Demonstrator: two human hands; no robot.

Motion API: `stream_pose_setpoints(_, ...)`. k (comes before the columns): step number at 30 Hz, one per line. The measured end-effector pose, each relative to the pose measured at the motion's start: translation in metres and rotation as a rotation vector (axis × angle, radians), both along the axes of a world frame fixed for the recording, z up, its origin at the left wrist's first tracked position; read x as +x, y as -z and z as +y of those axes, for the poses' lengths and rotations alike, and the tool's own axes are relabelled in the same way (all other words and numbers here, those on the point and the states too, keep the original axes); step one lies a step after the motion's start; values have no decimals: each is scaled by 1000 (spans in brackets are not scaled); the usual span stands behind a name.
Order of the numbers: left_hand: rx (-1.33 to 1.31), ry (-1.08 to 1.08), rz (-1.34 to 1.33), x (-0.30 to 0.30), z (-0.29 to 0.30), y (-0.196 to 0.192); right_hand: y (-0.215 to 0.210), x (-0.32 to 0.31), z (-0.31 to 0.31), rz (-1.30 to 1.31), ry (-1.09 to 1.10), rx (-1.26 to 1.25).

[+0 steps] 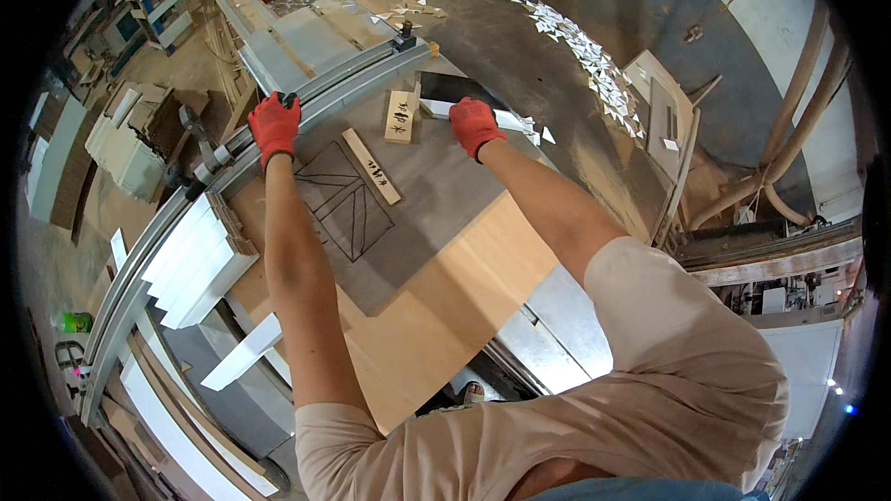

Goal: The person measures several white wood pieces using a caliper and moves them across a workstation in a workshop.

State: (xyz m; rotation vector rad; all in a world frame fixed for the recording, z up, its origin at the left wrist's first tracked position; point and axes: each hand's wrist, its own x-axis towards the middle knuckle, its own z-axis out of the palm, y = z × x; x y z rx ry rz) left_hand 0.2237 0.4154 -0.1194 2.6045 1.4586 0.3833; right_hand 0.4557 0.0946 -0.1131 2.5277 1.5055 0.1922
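Observation:
My left hand [275, 125], in a red glove, is closed over the silver metal rail [348, 77] of a saw table. A dark part shows by its fingertips. My right hand [475, 124], also red-gloved, is curled closed on a white strip [509, 121] at the far side of the work surface. Its fingertips are hidden. Between the hands lie two short wooden blocks with black handwriting, one upper [400, 117] and one lower [371, 167]. They rest on a grey-brown board [436, 186] with a black line drawing.
Stacked white strips [200, 260] lie below my left forearm. Small white triangular offcuts [594, 65] are scattered at the far right. A clamp [206, 144] sits on the rail. Ribbed hoses [775, 148] hang at the right. Pale plywood [445, 301] covers the near side.

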Motion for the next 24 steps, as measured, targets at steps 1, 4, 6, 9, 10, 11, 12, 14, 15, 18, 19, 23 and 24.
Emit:
stream_pose_setpoints(1, 32, 15, -24, -1, -2, -1, -1, -2, -2, -13, -26, 41)
stream_pose_setpoints(4, 57, 18, -5, -3, -7, -6, -5, -4, -8, -4, -54, 38)
stream_pose_setpoints(6, 43, 18, 17, -5, -10, -10, -7, -7, -11, -10, -29, 20)
stream_pose_setpoints(9, 19, 25, 23, -8, -12, -14, -10, -14, -15, -22, -16, 24)
stream_pose_setpoints(10, 13, 35, 25, -9, -13, -15, -11, -16, -17, -24, -11, 26)
stream_pose_setpoints(11, -1, 48, 29, -11, -13, -16, -12, -19, -17, -26, 12, 13)
stream_pose_setpoints(12, -20, 55, 5, -12, -14, -16, -13, -21, -16, -27, 27, -22)
stream_pose_setpoints(14, -7, 62, -65, -14, -14, -16, -17, -24, -13, -21, 112, -120)
stream_pose_setpoints(15, -35, 65, -57, -14, -14, -15, -19, -26, -12, -46, 137, -134)
stream_pose_setpoints(18, -11, 122, -60, -16, -12, -13, -29, -31, -10, -45, 224, -170)
stream_pose_setpoints(19, 2, 128, -63, -18, -11, -11, -33, -33, -13, -8, 227, -82)
stream_pose_setpoints(23, 97, 253, -82, -29, -11, -11, -46, -34, -44, 42, 321, 227)
stream_pose_setpoints(24, 113, 291, -75, -32, -14, -12, -47, -31, -55, 19, 356, 296)
